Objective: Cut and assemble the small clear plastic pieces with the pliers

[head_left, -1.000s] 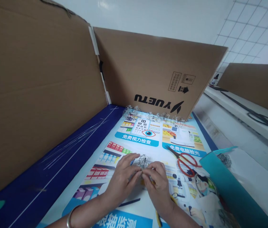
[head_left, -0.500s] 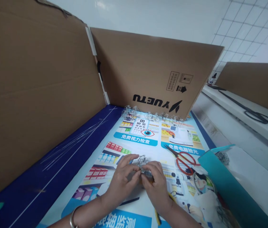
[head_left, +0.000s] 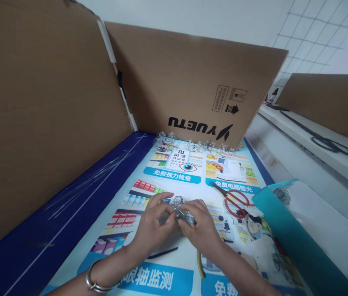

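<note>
Both hands meet over a printed poster [head_left: 174,271] that covers the table. My left hand [head_left: 152,226] and my right hand [head_left: 200,228] pinch a small silvery wire piece [head_left: 178,205] between their fingertips. A silver bangle [head_left: 95,283] circles my left wrist. Red-handled scissors [head_left: 234,201] lie on the poster just right of my right hand. A thin dark stick [head_left: 163,253] lies below my left hand.
Tall cardboard sheets [head_left: 192,82] stand at the left and back. Small shiny wire pieces [head_left: 192,144] line the foot of the back sheet. A teal box [head_left: 288,230] sits at the right. A white ledge with a black cable [head_left: 325,142] runs beyond it.
The view has shifted slightly, so everything sits lower left in frame. My hands stay together on the wire piece, with fingers shifted a little.
</note>
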Motion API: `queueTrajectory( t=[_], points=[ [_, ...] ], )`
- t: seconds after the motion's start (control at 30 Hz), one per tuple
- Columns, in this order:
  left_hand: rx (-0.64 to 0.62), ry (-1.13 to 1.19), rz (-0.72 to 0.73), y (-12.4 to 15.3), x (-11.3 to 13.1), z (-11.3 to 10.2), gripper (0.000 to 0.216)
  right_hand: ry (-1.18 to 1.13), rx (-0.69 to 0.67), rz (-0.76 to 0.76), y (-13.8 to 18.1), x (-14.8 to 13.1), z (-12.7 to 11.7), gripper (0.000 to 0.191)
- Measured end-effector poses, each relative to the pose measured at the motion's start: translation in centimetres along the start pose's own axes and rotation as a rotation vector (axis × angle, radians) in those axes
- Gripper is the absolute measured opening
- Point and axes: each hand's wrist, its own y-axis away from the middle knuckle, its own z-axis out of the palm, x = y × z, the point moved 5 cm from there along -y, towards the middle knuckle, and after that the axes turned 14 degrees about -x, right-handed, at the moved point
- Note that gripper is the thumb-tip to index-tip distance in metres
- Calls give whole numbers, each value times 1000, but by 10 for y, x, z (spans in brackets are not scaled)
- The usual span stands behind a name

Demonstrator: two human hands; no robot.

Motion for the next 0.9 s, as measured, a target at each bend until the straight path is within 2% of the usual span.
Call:
queueTrajectory(
  t=[0.23, 0.53, 0.63, 0.73, 0.9],
  points=[
    [4, -42, 24, 2, -9, -1, 8, 242, -214, 124, -3, 7, -52, 13],
    [35, -97, 63, 3, -9, -4, 12, 406, -488, 198, 30, 37, -83, 16],
    [32, -105, 56, 3, -10, -5, 12, 468, -594, 222, 46, 43, -80, 13],
    [30, -108, 75, 3, -8, -4, 11, 540, -686, 228, 61, 41, -66, 11],
    [31, -101, 110, 5, -7, -2, 10, 700, -723, 284, 75, 34, -48, 16]
  ],
)
